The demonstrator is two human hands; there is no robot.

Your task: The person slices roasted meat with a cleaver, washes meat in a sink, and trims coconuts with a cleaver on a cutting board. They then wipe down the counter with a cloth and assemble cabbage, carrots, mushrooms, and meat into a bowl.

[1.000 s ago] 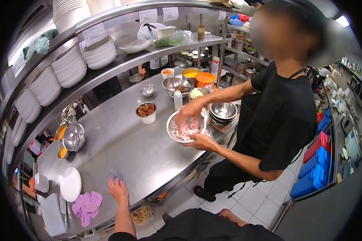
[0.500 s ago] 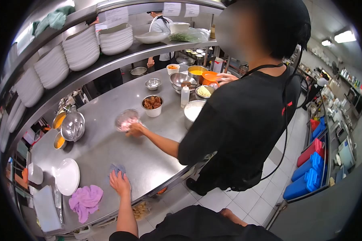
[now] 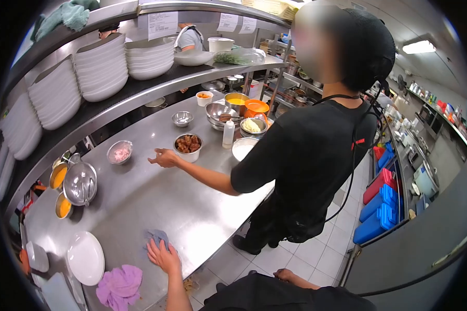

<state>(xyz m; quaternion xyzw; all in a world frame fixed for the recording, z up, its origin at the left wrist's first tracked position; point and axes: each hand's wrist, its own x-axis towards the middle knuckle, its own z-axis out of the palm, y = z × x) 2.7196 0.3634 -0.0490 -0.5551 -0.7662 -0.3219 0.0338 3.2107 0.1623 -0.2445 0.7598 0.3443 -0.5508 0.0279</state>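
Note:
My left hand (image 3: 163, 256) presses a grey-blue cloth (image 3: 156, 237) against the steel worktop (image 3: 135, 205), holding it under the fingers. The cloth is bunched around the fingertips. My right hand (image 3: 283, 275) is low by my dark clothing, away from the worktop; its fingers are mostly hidden, and I see nothing in it. A crumpled purple cloth (image 3: 120, 286) lies to the left of my left hand. Beyond that is a white oval plate (image 3: 86, 258).
A co-worker (image 3: 316, 140) in black stands at the right edge, one hand (image 3: 164, 157) stretched over the worktop. A bowl of pink pieces (image 3: 121, 153), a tub of browned chunks (image 3: 188, 146) and a squeeze bottle (image 3: 228, 135) stand farther back. Stacked white dishes (image 3: 101, 70) line the shelf.
The co-worker's hand has let go of the bowl of pink pieces, which now stands farther left, and has drawn back. My left hand still holds the cloth on the worktop. The camera view has shifted.

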